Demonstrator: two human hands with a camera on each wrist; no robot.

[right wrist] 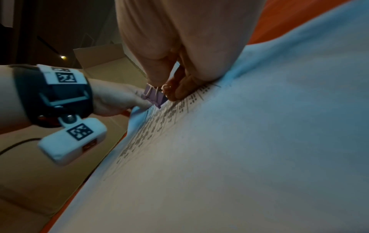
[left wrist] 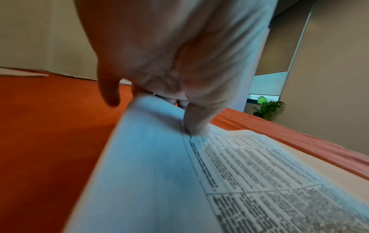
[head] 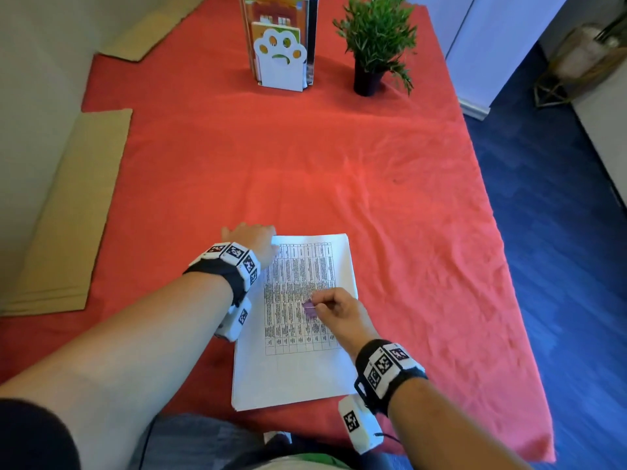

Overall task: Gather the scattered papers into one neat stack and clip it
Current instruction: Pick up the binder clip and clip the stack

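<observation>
A stack of white papers (head: 295,364) with a printed table on top lies on the red cloth near the front edge. My left hand (head: 252,240) pinches the stack's far left corner (left wrist: 151,141), thumb (left wrist: 196,124) on top and fingers underneath, and the corner is lifted a little. My right hand (head: 334,307) hovers over the middle of the sheet and pinches a small purple binder clip (head: 309,309) by its wire handles. In the right wrist view the clip (right wrist: 152,96) hangs just above the paper (right wrist: 219,149), its mouth pointing toward my left hand (right wrist: 117,97).
The red cloth (head: 339,157) covers the table. A white paw-shaped book stand (head: 281,59) with books and a potted plant (head: 373,39) stand at the far end. Flat cardboard sheets (head: 68,215) lie along the left. The table's right edge drops to blue floor (head: 559,232).
</observation>
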